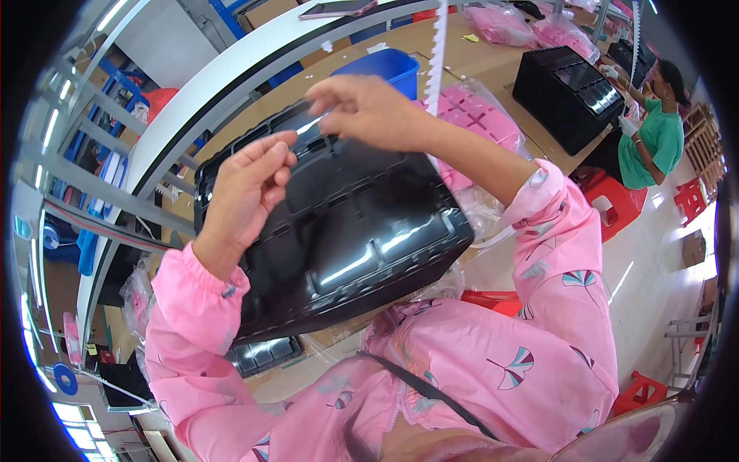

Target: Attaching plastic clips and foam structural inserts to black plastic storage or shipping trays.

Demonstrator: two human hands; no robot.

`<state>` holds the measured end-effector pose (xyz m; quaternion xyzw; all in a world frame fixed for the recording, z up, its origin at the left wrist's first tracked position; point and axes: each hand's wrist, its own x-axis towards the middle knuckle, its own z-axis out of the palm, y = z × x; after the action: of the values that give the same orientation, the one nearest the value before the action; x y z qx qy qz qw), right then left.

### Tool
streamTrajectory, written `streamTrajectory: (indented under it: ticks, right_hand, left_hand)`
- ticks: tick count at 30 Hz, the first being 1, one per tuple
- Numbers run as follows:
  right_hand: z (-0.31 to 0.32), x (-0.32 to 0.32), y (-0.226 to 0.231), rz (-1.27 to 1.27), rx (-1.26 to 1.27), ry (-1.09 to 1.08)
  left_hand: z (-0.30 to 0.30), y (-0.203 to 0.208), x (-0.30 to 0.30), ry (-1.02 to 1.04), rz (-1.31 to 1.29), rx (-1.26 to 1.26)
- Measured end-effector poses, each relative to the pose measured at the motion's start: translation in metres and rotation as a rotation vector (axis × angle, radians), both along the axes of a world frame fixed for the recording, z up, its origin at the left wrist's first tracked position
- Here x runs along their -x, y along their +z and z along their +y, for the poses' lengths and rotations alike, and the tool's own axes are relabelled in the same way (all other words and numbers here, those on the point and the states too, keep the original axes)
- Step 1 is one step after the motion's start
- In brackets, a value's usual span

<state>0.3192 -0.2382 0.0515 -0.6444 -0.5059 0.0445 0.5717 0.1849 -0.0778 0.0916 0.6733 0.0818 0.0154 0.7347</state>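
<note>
Left hand point(246, 185) and right hand point(373, 114) half-curled over black box point(369, 223) at counter's point(493, 65) near edge, can't tell if pinching anything; box's long edge slants up rightward, left hand nearer its left end

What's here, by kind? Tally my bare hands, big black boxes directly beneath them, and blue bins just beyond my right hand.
Bare hands: 2 (left hand, right hand)
Big black box: 1
Blue bin: 1
Total: 4

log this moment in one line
left hand: over black box | right hand: over box | grips: unclear | blue bin: beyond box
</note>
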Motion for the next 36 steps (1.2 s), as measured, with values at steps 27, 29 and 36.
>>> streamTrajectory:
  ticks: [27,29,36]
  right_hand:
    - [-0.239,-0.067,-0.211,0.852,-0.126,-0.064]
    - [-0.243,-0.076,-0.210,0.838,-0.140,-0.071]
    - [-0.250,-0.104,-0.227,0.797,-0.100,-0.173]
  left_hand:
    - [-0.042,-0.120,-0.480,0.217,0.298,-0.708]
    - [-0.047,-0.118,-0.489,0.242,0.342,-0.636]
    - [-0.040,-0.136,-0.488,0.149,0.323,-0.692]
